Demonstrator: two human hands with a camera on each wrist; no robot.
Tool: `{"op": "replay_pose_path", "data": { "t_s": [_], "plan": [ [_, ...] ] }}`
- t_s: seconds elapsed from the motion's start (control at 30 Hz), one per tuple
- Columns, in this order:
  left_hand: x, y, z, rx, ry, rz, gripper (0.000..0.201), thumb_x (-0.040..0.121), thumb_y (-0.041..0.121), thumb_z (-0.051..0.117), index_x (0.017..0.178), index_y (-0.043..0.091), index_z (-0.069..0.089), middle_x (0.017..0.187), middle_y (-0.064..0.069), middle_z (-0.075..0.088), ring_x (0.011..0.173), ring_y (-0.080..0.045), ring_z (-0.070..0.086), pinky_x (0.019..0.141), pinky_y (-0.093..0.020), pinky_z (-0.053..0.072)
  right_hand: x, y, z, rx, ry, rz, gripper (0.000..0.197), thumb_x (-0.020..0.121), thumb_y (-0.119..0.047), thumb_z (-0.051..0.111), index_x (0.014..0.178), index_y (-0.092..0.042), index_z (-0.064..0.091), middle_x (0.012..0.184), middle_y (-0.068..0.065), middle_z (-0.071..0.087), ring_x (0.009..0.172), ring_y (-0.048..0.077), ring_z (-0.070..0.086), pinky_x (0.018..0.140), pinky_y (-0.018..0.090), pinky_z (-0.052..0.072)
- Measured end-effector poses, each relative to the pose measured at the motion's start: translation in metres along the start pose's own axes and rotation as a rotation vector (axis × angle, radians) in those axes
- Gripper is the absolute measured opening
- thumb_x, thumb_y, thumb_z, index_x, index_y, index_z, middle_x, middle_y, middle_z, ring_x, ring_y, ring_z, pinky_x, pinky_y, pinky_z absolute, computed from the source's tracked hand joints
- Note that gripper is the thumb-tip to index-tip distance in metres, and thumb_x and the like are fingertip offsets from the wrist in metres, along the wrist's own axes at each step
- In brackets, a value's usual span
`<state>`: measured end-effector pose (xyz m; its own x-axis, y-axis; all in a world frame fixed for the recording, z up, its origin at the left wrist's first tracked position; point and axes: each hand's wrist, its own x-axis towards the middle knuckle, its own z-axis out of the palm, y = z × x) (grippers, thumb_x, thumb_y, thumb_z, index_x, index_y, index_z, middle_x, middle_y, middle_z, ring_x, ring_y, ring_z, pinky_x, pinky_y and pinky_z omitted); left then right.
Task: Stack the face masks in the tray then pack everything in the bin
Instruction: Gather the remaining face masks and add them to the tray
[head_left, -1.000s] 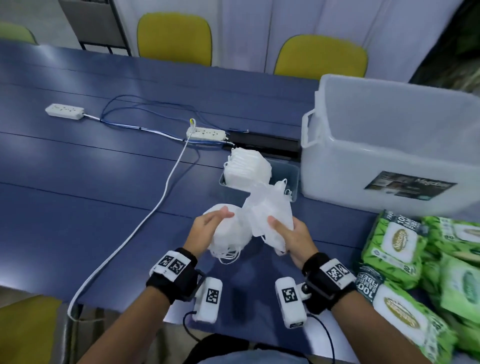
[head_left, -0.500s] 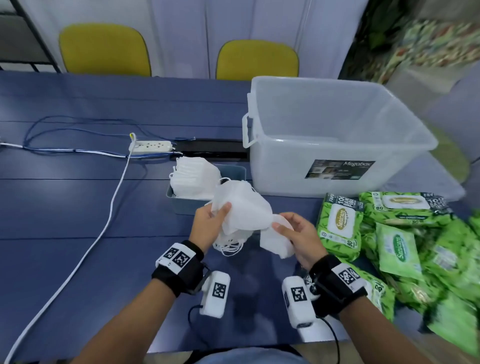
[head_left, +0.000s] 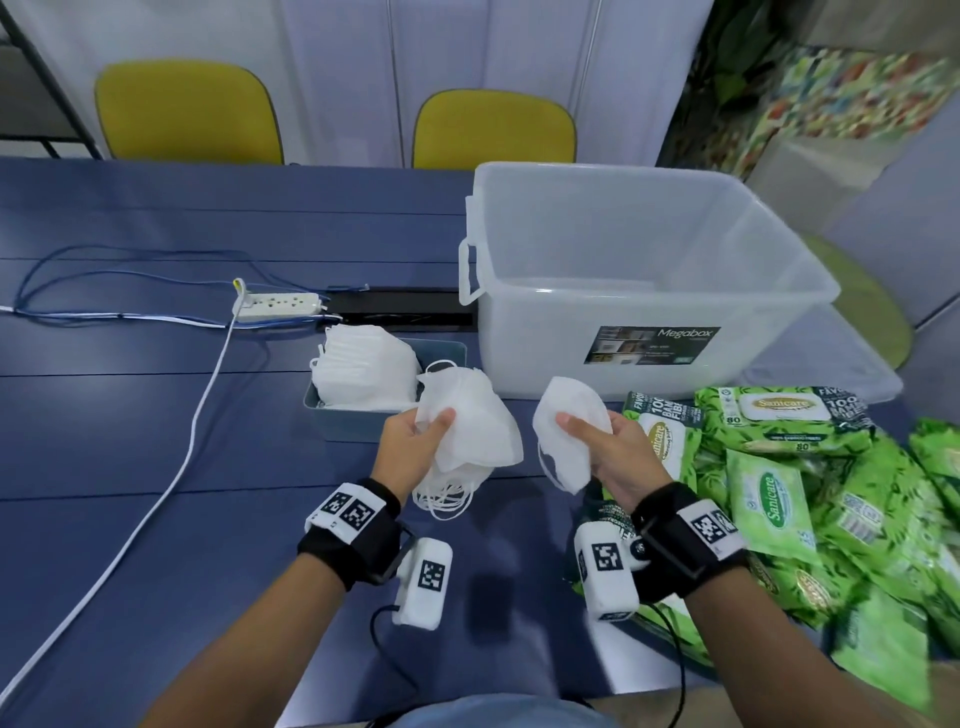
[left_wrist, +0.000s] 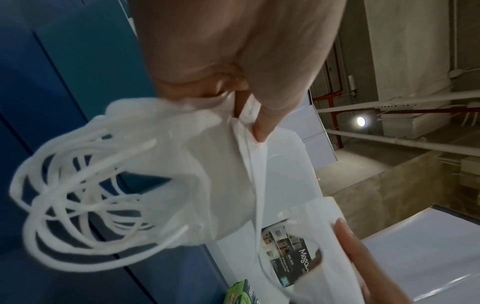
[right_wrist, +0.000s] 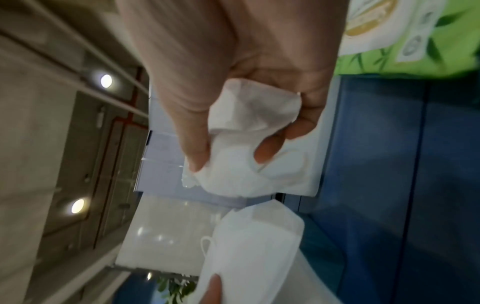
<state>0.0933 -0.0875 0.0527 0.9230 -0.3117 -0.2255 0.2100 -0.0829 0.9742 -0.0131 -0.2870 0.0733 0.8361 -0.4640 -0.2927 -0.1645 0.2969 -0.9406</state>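
Observation:
My left hand (head_left: 421, 441) grips a bundle of white face masks (head_left: 472, 426) above the table, its ear loops (head_left: 447, 493) hanging down; the left wrist view shows the bundle of masks (left_wrist: 207, 185) pinched under my thumb. My right hand (head_left: 597, 447) holds a single white mask (head_left: 566, 441), and the right wrist view shows that mask (right_wrist: 249, 144) crumpled between thumb and fingers. Behind my left hand stands a small blue-grey tray (head_left: 441, 353) with a stack of masks (head_left: 363, 371) in its left half. The clear plastic bin (head_left: 634, 280) stands open at the back right.
Several green wet-wipe packs (head_left: 779, 467) lie on the blue table (head_left: 130, 415) at the right. A white power strip (head_left: 278, 304) with cables and a black slot (head_left: 400, 309) sit behind the tray. Two yellow chairs (head_left: 493, 127) stand beyond the table.
My hands have pulled apart: the right hand has drawn one mask away to the right from the bundle that the left hand keeps. The head view has swung right.

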Motion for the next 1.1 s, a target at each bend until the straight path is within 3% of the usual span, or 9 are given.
{"op": "replay_pose_path", "data": {
  "t_s": [0.1, 0.27, 0.5, 0.57, 0.63, 0.73, 0.8, 0.9, 1.1],
  "plan": [
    [-0.001, 0.0, 0.004, 0.029, -0.012, -0.011, 0.012, 0.093, 0.018, 0.059, 0.095, 0.008, 0.066, 0.087, -0.004, 0.07, 0.081, -0.02, 0.066, 0.071, -0.028, 0.054, 0.011, 0.0, 0.001, -0.16, 0.066, -0.048, 0.023, 0.081, -0.023, 0.074, 0.095, -0.006, 0.069, 0.095, 0.011, 0.073, 0.085, 0.025, 0.068, 0.074, 0.039, 0.057],
    [-0.001, 0.003, 0.009, 0.037, -0.014, -0.027, 0.015, 0.092, 0.017, 0.061, 0.096, 0.004, 0.067, 0.095, -0.013, 0.071, 0.087, -0.025, 0.066, 0.08, -0.038, 0.054, 0.018, -0.01, 0.004, -0.32, 0.07, -0.133, 0.015, 0.089, -0.027, 0.065, 0.092, -0.013, 0.068, 0.084, 0.003, 0.069, 0.074, 0.016, 0.062, 0.052, 0.021, 0.048],
    [0.0, 0.005, 0.011, 0.053, -0.001, -0.039, 0.018, 0.089, 0.017, 0.064, 0.085, 0.0, 0.068, 0.085, -0.011, 0.068, 0.08, -0.023, 0.062, 0.075, -0.036, 0.052, 0.026, -0.025, 0.007, -0.389, 0.152, -0.249, 0.017, 0.091, -0.021, 0.063, 0.077, -0.012, 0.064, 0.074, 0.0, 0.06, 0.072, 0.015, 0.053, 0.055, 0.015, 0.042],
    [0.001, 0.004, 0.011, 0.059, 0.008, -0.041, 0.024, 0.089, 0.017, 0.064, 0.09, -0.007, 0.067, 0.089, -0.015, 0.068, 0.081, -0.024, 0.062, 0.079, -0.042, 0.052, 0.03, -0.028, 0.006, -0.391, 0.151, -0.31, 0.009, 0.094, -0.015, 0.058, 0.091, -0.023, 0.061, 0.09, 0.002, 0.063, 0.079, 0.019, 0.057, 0.064, 0.02, 0.047],
    [0.001, 0.005, 0.012, 0.061, 0.017, -0.04, 0.024, 0.089, 0.017, 0.064, 0.091, -0.007, 0.068, 0.091, -0.017, 0.069, 0.082, -0.024, 0.062, 0.081, -0.044, 0.052, 0.031, -0.03, 0.005, -0.427, 0.155, -0.387, 0.038, 0.093, -0.008, 0.056, 0.116, -0.038, 0.049, 0.121, -0.005, 0.057, 0.084, 0.022, 0.061, 0.076, 0.029, 0.049],
    [0.0, 0.006, 0.012, 0.053, 0.019, -0.033, 0.016, 0.09, 0.017, 0.063, 0.085, 0.002, 0.069, 0.087, -0.011, 0.07, 0.082, -0.022, 0.064, 0.078, -0.038, 0.054, 0.027, -0.032, 0.006, -0.552, 0.165, -0.484, 0.037, 0.089, 0.002, 0.049, 0.101, -0.033, 0.057, 0.107, -0.012, 0.059, 0.083, 0.021, 0.057, 0.074, 0.028, 0.045],
    [0.001, 0.005, 0.011, 0.059, 0.033, -0.023, 0.013, 0.09, 0.018, 0.063, 0.081, 0.011, 0.068, 0.085, -0.006, 0.071, 0.083, -0.022, 0.065, 0.076, -0.035, 0.054, 0.021, -0.033, 0.007, -0.512, 0.127, -0.36, 0.03, 0.092, 0.001, 0.044, 0.082, -0.021, 0.062, 0.086, -0.002, 0.06, 0.078, 0.02, 0.056, 0.064, 0.027, 0.047],
    [0.004, 0.002, 0.009, 0.067, 0.096, 0.003, 0.013, 0.09, 0.022, 0.063, 0.081, 0.015, 0.067, 0.085, -0.007, 0.071, 0.084, -0.023, 0.065, 0.08, -0.038, 0.053, 0.011, -0.031, 0.009, -0.367, -0.068, -0.092, 0.027, 0.093, 0.002, 0.035, 0.091, -0.011, 0.058, 0.088, 0.012, 0.062, 0.066, 0.024, 0.065, 0.056, 0.034, 0.054],
    [0.009, 0.008, 0.011, -0.117, 0.128, -0.072, 0.029, 0.095, 0.023, 0.055, 0.108, -0.002, 0.065, 0.098, -0.009, 0.068, 0.09, -0.021, 0.063, 0.078, -0.032, 0.052, 0.011, -0.02, 0.007, -0.62, -0.018, -0.182, 0.023, 0.087, 0.002, 0.052, 0.102, -0.016, 0.05, 0.115, -0.007, 0.067, 0.08, 0.022, 0.066, 0.073, 0.04, 0.054]
  ]
}}
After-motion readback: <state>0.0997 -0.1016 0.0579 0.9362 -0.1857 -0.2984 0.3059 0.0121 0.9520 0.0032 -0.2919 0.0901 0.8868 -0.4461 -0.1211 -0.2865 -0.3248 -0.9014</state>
